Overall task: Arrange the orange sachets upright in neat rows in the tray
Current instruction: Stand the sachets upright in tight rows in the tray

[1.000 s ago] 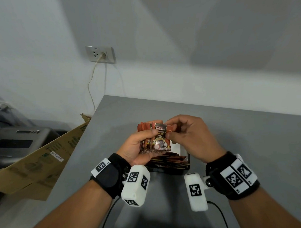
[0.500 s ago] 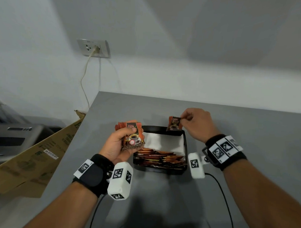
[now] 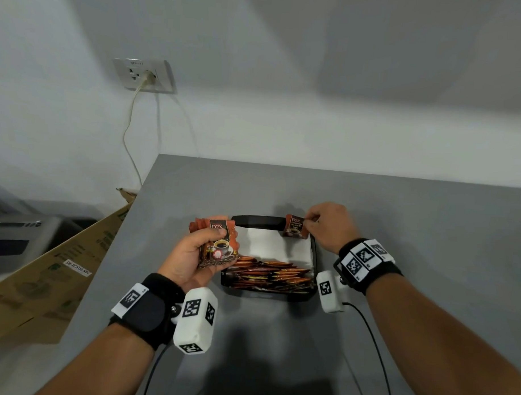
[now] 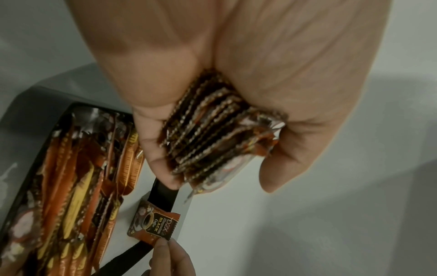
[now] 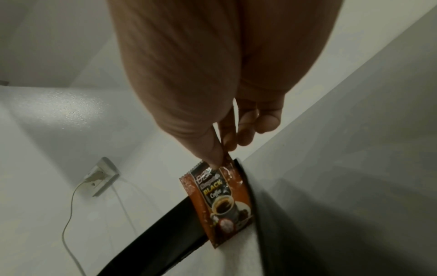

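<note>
A black tray (image 3: 254, 220) with a white lining sits on the grey table in front of me. Several orange sachets (image 3: 268, 274) fill its near part in a row (image 4: 71, 186). My left hand (image 3: 192, 254) grips a stack of orange sachets (image 3: 219, 244) just left of the tray; their crimped edges (image 4: 212, 130) show between thumb and fingers. My right hand (image 3: 326, 226) pinches a single orange sachet (image 3: 295, 226) by its top corner, holding it upright in the tray's far right corner (image 5: 220, 198), also visible in the left wrist view (image 4: 153, 224).
The grey table (image 3: 400, 231) reaches the white wall behind. A wall socket (image 3: 144, 75) with a cable hangs at the upper left. A cardboard box (image 3: 44, 272) and a grey machine (image 3: 13, 233) stand off the table's left edge. A black cable (image 3: 375, 349) trails from my right wrist.
A second ago both hands held the stack together above the tray. My right hand has since carried one sachet away to the tray's far right corner and lowered it; my left hand moved left with the stack.
</note>
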`<state>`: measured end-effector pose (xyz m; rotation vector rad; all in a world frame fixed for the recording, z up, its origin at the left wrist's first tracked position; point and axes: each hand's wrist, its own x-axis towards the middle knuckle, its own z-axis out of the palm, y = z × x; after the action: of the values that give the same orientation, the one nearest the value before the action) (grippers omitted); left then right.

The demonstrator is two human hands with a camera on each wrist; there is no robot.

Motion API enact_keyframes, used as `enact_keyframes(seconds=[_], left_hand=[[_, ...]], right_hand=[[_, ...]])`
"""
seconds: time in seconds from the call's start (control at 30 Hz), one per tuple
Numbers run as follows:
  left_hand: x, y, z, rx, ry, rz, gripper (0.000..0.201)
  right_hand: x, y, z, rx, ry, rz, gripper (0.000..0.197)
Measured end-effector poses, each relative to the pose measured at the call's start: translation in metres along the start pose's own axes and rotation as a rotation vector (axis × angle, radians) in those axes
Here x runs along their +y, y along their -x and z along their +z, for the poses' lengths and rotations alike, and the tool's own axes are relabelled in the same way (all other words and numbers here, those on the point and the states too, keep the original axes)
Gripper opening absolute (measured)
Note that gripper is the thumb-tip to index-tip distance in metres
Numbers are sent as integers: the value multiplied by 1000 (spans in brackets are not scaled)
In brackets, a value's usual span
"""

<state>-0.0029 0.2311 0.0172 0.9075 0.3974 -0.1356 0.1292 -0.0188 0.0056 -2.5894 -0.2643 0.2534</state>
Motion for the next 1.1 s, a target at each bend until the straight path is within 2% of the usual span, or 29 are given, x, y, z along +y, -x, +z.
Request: enact_keyframes(seconds=[0.17,0.27,0.4,0.53,0.6,0.67,0.7,0.8,0.87,0.93,1.0,1.1], left_hand=[[-1,0,0,-5,-8,0,26],[-1,1,-1,1,4,-1,35],[-4,1,-2,12,16,-11,33],[-4,1,-2,4,27,-13,40],[-2,2,1,-23,26,-14,43],[-1,3,5,-70,21,-24,56],[0,3,9,-97,18,-32,61],[1,3,23,-182,29,-46,74],[2,4,31,-246,43,-39,84],[3,4,35,-275,41,-32,88],[4,3,36,-264,39,-33,94],[5,2,35,-240,35,-26,104]], right_hand=[[1,-1,-2,-4,32,-26,13],[1,-1,-1,0,32,-33,13],[2,-1,0,-3,22,-25,12],[2,2,-5,17,-19,9,28],[-5,7,-12,70,-23,-38,31],[-25,19,-22,100,-88,-137,26],[-38,26,-27,70,-174,-180,23],[-76,49,-37,-181,-477,-285,19],[-90,56,-36,-278,-574,-349,21],[-95,53,-32,-244,-562,-359,19],[-96,50,-31,-171,-509,-337,14],[-97,49,-32,-140,-458,-331,10]])
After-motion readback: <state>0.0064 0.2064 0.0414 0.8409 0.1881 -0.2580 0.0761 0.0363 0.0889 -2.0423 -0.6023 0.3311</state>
